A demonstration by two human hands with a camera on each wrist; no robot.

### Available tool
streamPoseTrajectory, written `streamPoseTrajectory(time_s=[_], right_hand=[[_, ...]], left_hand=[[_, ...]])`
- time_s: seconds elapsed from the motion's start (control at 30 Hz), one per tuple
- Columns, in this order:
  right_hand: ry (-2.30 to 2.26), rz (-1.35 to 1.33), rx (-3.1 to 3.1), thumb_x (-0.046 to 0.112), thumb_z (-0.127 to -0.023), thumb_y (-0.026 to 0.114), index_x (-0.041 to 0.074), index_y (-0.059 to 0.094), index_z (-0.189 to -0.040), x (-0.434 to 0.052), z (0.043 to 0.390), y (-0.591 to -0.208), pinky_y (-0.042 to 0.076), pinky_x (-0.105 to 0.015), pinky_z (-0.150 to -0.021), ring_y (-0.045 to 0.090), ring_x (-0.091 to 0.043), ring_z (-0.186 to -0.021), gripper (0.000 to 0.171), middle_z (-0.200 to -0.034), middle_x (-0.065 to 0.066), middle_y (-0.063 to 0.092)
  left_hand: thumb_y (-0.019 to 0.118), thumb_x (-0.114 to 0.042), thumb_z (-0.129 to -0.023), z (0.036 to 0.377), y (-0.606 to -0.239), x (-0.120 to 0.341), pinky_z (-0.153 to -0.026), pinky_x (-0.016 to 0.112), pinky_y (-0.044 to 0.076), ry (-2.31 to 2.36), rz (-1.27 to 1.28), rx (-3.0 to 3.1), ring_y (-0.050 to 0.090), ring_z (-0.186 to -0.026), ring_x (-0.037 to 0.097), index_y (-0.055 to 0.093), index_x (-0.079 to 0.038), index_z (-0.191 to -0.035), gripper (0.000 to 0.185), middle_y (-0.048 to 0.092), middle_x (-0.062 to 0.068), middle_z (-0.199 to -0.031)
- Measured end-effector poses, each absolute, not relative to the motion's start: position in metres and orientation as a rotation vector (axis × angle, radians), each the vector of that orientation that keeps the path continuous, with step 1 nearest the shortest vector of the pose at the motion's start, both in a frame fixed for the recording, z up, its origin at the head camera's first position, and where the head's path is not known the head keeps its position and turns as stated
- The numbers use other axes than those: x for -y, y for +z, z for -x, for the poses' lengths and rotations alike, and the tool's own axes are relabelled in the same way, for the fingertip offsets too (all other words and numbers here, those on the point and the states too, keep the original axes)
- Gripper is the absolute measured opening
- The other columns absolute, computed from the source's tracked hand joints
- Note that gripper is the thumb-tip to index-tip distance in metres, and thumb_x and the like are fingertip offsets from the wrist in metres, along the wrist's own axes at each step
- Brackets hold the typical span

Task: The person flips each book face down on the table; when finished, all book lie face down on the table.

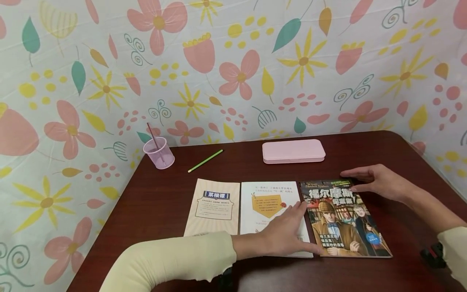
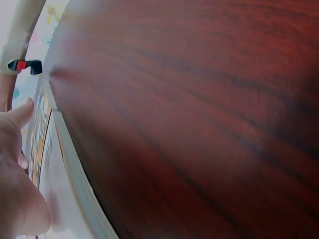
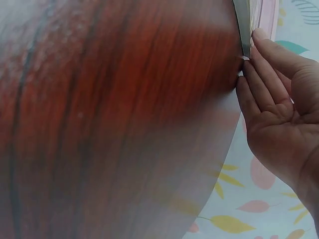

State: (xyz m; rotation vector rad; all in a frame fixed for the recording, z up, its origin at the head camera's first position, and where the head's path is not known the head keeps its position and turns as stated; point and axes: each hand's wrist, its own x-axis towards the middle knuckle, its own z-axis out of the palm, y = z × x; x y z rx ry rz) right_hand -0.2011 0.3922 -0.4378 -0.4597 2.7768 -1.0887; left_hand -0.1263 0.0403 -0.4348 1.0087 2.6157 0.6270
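Three books lie side by side on the dark wooden table: a beige one at the left, a white one in the middle, and a colourful detective-cover book at the right. My left hand lies flat on the white book, its fingers straight and reaching the left edge of the colourful book. My right hand rests at that book's top right corner with fingers straight, fingertips touching its edge. The left hand shows beside the book edges in the left wrist view.
A pink pencil case lies behind the books. A clear pink cup with a straw-like stick stands at the back left, with a green pencil next to it. A flowered cloth walls in the table.
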Motion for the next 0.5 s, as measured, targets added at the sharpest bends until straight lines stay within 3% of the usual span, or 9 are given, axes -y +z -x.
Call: streamPoseTrajectory(time_s=[0.13,0.3,0.5], right_hand=[[-1.075,0.473,-2.804,0.009,-0.093,0.083,-0.002,0.068,-0.139,-0.392,0.201,-0.438,0.058,-0.021,-0.079,0.061,0.011,-0.109,0.050,-0.134,-0.025,0.069],[-1.058,0.481,-2.822,0.011,-0.092,0.084,-0.001,0.069,-0.138,-0.391,0.201,-0.440,0.058,-0.022,-0.078,0.066,0.004,-0.107,0.049,-0.132,-0.025,0.070],[-1.028,0.484,-2.848,0.011,-0.092,0.084,-0.001,0.070,-0.136,-0.391,0.200,-0.441,0.058,-0.022,-0.076,0.071,-0.005,-0.105,0.048,-0.129,-0.024,0.072]], left_hand=[[0.076,-0.076,-0.083,0.120,-0.436,-0.046,-0.122,0.028,0.031,0.531,-1.034,-2.669,0.020,-0.160,0.018,0.016,-0.009,-0.171,0.126,0.021,0.008,-0.175],[0.076,-0.081,-0.077,0.114,-0.439,-0.050,-0.122,0.026,0.030,0.418,-1.068,-2.739,0.018,-0.161,0.019,0.014,-0.006,-0.170,0.135,0.019,0.009,-0.176],[0.071,-0.086,-0.077,0.110,-0.442,-0.057,-0.127,0.027,0.016,0.181,-1.131,-2.794,0.013,-0.162,0.022,0.013,-0.001,-0.169,0.138,0.016,0.014,-0.176]])
